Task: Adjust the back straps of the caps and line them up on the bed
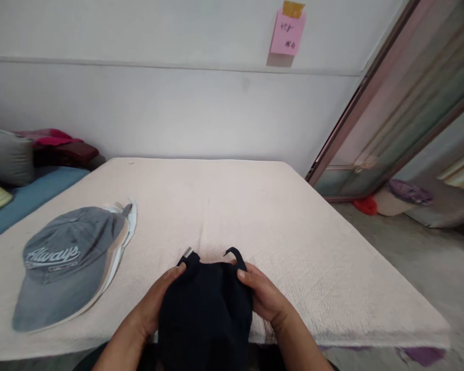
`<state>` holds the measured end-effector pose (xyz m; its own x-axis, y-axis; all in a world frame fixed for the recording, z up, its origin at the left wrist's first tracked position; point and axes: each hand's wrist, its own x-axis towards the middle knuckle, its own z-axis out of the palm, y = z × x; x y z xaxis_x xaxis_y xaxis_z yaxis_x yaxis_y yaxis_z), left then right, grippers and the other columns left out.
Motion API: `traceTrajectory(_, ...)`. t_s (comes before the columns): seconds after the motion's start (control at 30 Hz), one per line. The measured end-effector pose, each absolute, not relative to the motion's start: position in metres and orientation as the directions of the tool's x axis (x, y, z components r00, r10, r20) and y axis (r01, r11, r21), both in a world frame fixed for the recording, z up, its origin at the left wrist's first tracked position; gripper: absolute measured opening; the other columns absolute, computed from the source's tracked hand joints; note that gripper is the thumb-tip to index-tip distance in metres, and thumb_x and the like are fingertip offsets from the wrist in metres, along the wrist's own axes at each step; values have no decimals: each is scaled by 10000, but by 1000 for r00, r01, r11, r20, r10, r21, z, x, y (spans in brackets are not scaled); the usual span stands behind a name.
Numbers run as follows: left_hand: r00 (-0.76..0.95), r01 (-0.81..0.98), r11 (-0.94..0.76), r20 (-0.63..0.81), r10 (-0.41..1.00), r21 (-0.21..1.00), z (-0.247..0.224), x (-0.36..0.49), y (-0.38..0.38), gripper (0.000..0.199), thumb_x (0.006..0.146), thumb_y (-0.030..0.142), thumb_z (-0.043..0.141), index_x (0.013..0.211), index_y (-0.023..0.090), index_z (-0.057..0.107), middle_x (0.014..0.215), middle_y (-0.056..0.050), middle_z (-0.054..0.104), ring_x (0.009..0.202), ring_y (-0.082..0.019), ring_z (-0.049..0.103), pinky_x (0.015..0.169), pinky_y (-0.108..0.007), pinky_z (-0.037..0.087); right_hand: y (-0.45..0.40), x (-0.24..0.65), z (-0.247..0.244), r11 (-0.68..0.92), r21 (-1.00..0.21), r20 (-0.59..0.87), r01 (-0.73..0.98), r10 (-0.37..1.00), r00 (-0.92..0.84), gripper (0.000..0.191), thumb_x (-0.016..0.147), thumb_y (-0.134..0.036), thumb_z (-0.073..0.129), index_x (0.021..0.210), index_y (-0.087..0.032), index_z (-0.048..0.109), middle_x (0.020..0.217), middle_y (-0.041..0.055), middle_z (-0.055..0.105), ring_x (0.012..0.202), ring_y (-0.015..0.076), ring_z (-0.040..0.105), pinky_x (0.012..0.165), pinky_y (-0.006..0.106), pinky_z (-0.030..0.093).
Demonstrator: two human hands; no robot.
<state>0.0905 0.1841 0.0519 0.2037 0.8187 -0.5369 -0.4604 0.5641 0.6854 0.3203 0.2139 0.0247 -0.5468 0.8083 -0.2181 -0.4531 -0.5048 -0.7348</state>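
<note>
A dark cap (204, 304) is held between the person's two hands at the near edge of the table (263, 201), its strap end turned away from the body and its lower part cut off by the bottom of the view. The left hand (158, 296) has one side of the back opening and the right hand (265, 293) has the other, a spacing that seems meant to spread the soft cloth evenly so it does not fold in on itself. Gripping so near the corners also leaves both strap ends free above the hands: a short one with a shiny buckle (188, 252) at the left, and a loose, curling strap (237, 257) at the right. The fingers of each hand are closed to a narrow pinch on the cloth, thumb on the near face; most of the other fingers are hidden behind the cap, so how firmly they press cannot be told. Well apart to the left, a grey cap (75, 257) lies with its brim toward the person, paler edges (118, 257) showing along its right side, probably other caps nested under it. Set to one side like that, the pile seems placed to keep it out of the way of both forearms.
</note>
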Motion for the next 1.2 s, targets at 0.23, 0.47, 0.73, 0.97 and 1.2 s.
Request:
traceTrajectory(0.23,284,-136,511,-461,841,849,54,100,200,321,657,223,766,971,168,721,838,-56,741,744,-210,666,729,-302,477,248,321,31,-407,-779,-200,-478,882,-426,101,723,-184,676,804,-136,639,669,19,601,600,107,544,581,214,404)
traceTrajectory(0.47,71,27,218,-220,973,975,46,116,243,242,662,172,674,900,191,714,804,-12,698,707,-172,606,661,-255,421,260,319,30,-292,-797,-215,-528,955,-204,277,826,-420,598,834,-144,589,515,-65,448,366,26,240,387,189,188)
traceTrajectory(0.73,6,-148,252,-254,967,956,35,111,245,78,697,228,596,694,181,658,623,23,594,590,-140,533,571,-230,377,267,316,26,-217,-890,-171,-401,974,-147,349,864,-475,529,1024,-167,566,569,-54,510,357,29,257,377,185,200)
traceTrajectory(0.97,-4,-276,219,-229,973,936,39,120,244,148,733,309,657,804,182,685,824,-32,698,789,-210,621,732,-289,452,266,318,29,-119,-966,-75,-228,979,-192,413,920,-515,393,1042,-166,579,567,-34,522,361,53,293,373,203,209)
traceTrajectory(1.2,8,-232,324,-331,944,917,39,125,241,181,683,325,730,792,190,681,635,35,641,567,-126,552,572,-232,396,259,309,28,-60,-998,-64,24,880,-471,363,915,-475,460,987,-168,641,603,-13,534,481,80,407,467,215,291)
